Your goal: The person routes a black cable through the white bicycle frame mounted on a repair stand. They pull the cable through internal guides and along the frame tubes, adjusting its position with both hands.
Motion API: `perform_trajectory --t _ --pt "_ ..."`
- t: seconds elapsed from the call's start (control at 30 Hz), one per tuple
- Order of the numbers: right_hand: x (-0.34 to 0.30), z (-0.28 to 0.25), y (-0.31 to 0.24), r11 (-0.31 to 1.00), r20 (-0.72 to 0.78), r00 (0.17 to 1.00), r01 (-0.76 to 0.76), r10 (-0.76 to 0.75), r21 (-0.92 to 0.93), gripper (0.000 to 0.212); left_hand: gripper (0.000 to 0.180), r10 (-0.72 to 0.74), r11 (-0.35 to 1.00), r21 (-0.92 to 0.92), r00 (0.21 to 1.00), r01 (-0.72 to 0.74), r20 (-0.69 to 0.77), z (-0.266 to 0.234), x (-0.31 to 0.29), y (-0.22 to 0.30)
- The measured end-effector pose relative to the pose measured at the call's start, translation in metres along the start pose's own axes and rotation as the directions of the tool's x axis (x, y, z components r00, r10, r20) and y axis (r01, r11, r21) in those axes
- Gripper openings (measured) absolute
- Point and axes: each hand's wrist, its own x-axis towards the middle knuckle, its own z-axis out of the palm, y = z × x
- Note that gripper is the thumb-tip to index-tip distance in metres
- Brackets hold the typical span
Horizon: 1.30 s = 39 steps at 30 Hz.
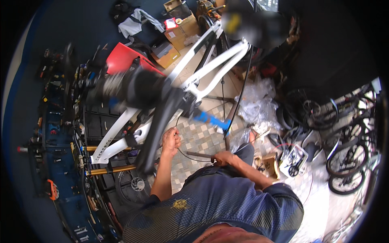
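Observation:
A white bicycle frame (212,67) hangs in front of me, tilted, with gold fork tubes (111,170) at the lower left. Below the frame, my left hand (171,140) is closed on a thin black cable (190,158), its fingers pinched together. From there the cable bends in a loop to my right hand (223,158), which is closed around its other part near my lap. A strand also rises from my left hand toward the frame. Large dark, blurred parts (156,117) close to the camera cover the frame's middle.
A blue stand part (210,120) sits beside the frame. Tools hang on a dark board (54,133) at the left. Cardboard boxes (182,32) and a red panel (125,58) lie at the back. Clear plastic wrap (259,103), an open carton (267,166) and bicycle wheels (346,160) fill the right.

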Motion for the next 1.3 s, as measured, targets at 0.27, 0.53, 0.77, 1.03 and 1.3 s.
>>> perform_trajectory --t 0.27,0.53,0.77,1.03,1.3 --pt "0.062 0.102 -0.113 0.989 -0.054 0.993 -0.108 0.103 -0.097 0.041 0.03 0.08 0.996 -0.053 0.986 -0.073 0.145 -0.16 -0.152 -0.018" --pt "0.075 0.116 -0.171 0.975 0.083 0.98 -0.165 0.178 -0.149 0.054 0.033 0.198 0.976 -0.126 0.965 -0.178 0.173 -0.273 -0.236 -0.047" --pt "0.035 -0.008 -0.245 0.675 -0.689 0.665 0.369 0.288 0.639 0.06 0.033 0.245 0.949 0.134 0.935 -0.286 0.254 -0.305 -0.251 -0.069" --pt "0.036 -0.049 -0.28 0.486 -0.795 0.529 0.632 0.298 0.603 0.048 0.031 0.279 0.716 0.503 0.859 -0.484 0.429 -0.317 -0.239 -0.102" --pt "-0.004 -0.031 -0.293 0.534 -0.789 0.585 0.612 0.191 0.583 0.025 0.029 0.083 0.848 0.4 0.833 -0.347 0.547 -0.311 -0.219 -0.121"
